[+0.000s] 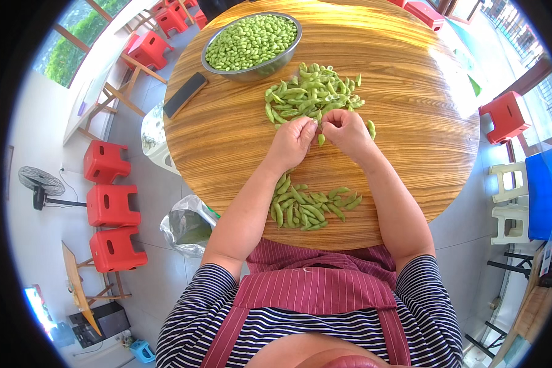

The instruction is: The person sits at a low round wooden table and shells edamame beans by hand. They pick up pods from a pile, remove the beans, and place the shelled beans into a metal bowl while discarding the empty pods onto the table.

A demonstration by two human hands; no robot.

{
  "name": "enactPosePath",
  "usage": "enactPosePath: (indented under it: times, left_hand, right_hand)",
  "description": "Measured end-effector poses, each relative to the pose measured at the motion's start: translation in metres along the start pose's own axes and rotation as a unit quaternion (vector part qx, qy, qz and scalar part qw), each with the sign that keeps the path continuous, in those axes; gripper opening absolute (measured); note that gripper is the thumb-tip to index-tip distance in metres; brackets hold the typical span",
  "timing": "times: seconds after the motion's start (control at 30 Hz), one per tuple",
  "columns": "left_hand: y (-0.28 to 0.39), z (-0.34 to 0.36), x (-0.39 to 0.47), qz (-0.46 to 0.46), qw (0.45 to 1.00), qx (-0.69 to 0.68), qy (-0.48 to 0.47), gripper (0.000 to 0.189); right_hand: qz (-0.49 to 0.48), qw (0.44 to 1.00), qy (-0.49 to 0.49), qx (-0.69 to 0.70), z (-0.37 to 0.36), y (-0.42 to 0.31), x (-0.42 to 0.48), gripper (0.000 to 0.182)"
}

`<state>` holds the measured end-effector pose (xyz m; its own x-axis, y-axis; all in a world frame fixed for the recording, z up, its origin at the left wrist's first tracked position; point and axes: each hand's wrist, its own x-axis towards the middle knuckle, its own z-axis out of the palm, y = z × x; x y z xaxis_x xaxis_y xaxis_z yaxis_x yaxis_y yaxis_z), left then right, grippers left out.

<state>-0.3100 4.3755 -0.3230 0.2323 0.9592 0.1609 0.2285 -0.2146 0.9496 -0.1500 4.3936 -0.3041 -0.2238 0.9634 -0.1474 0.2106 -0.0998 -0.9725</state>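
Note:
My left hand (290, 143) and my right hand (348, 135) meet above the wooden table, thumbs and fingertips pinched close together. Between them they grip a green soybean pod, mostly covered by the fingers. Another pod (321, 140) shows just below the fingertips; whether it hangs or rests on the wood is unclear. Just beyond my hands lies a heap of green pods (310, 89), some of them split. A second, looser pile of plump pods (308, 209) sits between my forearms near the table edge. Shelled green beans (253, 41) fill a metal bowl (264, 71) at the far left.
A dark phone (185, 95) lies at the left of the round wooden table (418, 138). Below its left edge is a bin lined with a clear plastic bag (184, 225). Red stools (112, 207) and a fan (40, 184) stand left; pale stools (509, 223) stand right.

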Motion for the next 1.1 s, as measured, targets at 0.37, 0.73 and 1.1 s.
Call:
enactPosePath:
  times: [0.37,0.73,1.1]
  left_hand:
    - [0.009,0.012,-0.003,-0.071,0.991,-0.094,0.061,0.015]
    - [-0.001,0.003,0.000,-0.096,0.980,-0.177,-0.007,0.015]
    - [-0.007,-0.009,0.004,-0.224,0.909,-0.352,-0.022,0.014]
  right_hand:
    - [0.022,0.999,0.004,-0.029,0.002,0.007,0.005,0.013]
    - [0.050,0.991,-0.056,0.112,0.001,0.006,0.002,0.009]
    - [-0.087,0.981,-0.013,-0.174,0.002,-0.003,-0.007,0.017]
